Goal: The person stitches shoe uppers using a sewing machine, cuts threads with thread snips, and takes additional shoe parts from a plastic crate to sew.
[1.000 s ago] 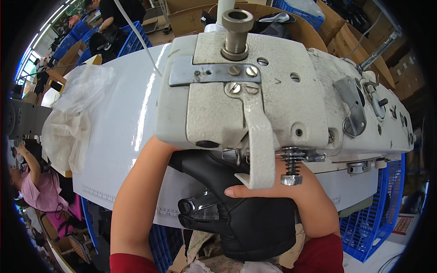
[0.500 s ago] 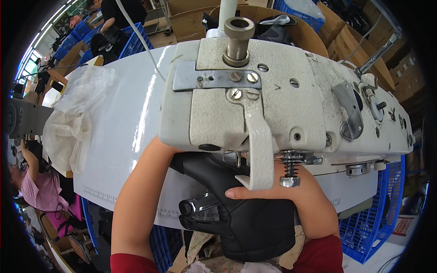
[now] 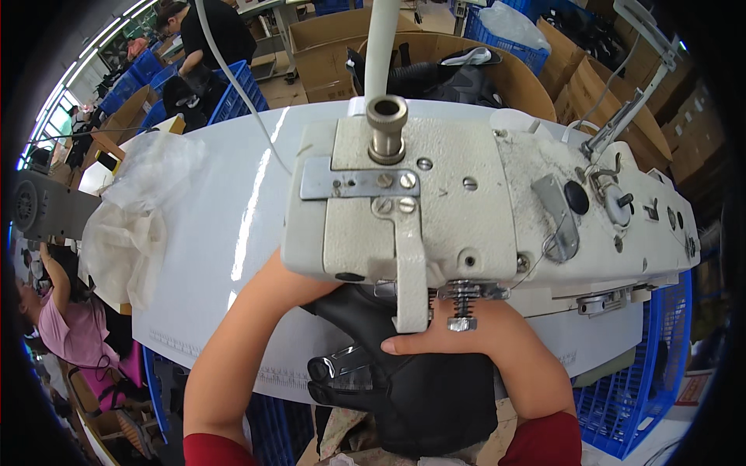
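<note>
Both hands press the black leather piece (image 3: pixel 412 380) flat under the sewing machine (image 3: pixel 466 210), right hand (image 3: pixel 466 342) nearest the needle, left hand (image 3: pixel 287 287) half hidden; fingers could drift dangerously close.

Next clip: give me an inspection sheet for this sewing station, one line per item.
Surface: white table, glossy, ruler marks along its near edge.
Job's things: black leather piece with a metal buckle, pushed under the head of the sewing machine.
Clutter: crumpled clear plastic at the table's left end.
Hands: left hand reaches under the machine head, mostly hidden; right hand lies flat on the leather piece, thumb pointing left.
Cables: one white cable runs across the table's far side.
Surroundings: cardboard boxes and blue crates; other people at work to the left and behind.
</note>
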`<state>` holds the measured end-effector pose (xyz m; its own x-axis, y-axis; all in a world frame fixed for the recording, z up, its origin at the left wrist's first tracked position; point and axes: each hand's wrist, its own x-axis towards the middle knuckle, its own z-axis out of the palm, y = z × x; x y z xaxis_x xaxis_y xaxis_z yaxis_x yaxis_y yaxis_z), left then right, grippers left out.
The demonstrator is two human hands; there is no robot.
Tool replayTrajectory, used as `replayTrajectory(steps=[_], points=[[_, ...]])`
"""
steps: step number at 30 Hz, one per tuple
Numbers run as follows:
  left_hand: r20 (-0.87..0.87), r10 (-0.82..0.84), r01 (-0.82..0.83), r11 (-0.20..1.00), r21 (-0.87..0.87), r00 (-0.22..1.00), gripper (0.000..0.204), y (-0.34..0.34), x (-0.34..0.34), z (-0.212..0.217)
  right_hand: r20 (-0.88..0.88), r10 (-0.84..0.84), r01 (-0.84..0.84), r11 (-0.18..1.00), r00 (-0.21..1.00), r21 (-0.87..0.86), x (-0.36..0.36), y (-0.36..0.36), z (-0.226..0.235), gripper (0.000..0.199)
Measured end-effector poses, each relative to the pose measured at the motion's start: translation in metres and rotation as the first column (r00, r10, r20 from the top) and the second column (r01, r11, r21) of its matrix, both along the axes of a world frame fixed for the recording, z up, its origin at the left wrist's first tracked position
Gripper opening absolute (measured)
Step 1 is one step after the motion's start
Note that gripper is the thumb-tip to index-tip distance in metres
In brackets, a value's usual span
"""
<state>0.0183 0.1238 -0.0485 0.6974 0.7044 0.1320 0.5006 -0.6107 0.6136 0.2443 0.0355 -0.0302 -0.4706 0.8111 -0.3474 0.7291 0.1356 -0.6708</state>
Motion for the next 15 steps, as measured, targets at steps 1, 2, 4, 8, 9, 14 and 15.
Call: replayTrajectory(steps=[1, 2, 4, 8, 9, 14, 15], points=[[-0.033, 0.018, -0.018, 1.000, -0.008, 0.999, 0.042, -0.007, -0.004, 0.008, -0.023, -0.011, 0.012, 0.999, 1.000, 0.038, 0.000, -0.002, 0.000, 0.087], [-0.100, 0.033, -0.032, 0.999, 0.016, 0.994, 0.042, -0.016, -0.010, 0.016, 0.000, -0.021, 0.020, 0.981, 1.000, 0.192, -0.001, -0.003, 0.000, 0.087], [-0.197, -0.196, 0.147, 0.960, -0.240, 0.961, 0.047, -0.027, -0.021, 0.036, -0.019, -0.035, 0.038, 0.972, 0.999, 0.232, 0.000, -0.004, -0.001, 0.085], [-0.255, -0.386, 0.280, 0.887, -0.368, 0.887, 0.057, -0.024, -0.025, 0.056, -0.029, -0.052, 0.058, 0.959, 0.998, 0.278, 0.001, -0.003, -0.002, 0.081], [-0.326, -0.399, 0.312, 0.905, -0.289, 0.857, 0.062, -0.025, -0.020, 0.054, -0.003, -0.051, 0.050, 0.958, 0.999, 0.282, 0.001, -0.003, -0.002, 0.079], [-0.472, -0.367, 0.357, 0.927, -0.116, 0.801, 0.062, -0.028, 0.002, 0.027, 0.074, -0.052, 0.030, 0.961, 0.996, 0.274, 0.002, -0.004, 0.001, 0.078], [-0.475, -0.368, 0.361, 0.926, -0.109, 0.800, 0.062, -0.029, 0.001, 0.024, 0.055, -0.034, 0.013, 0.942, 0.998, 0.335, 0.003, -0.004, 0.001, 0.074]])
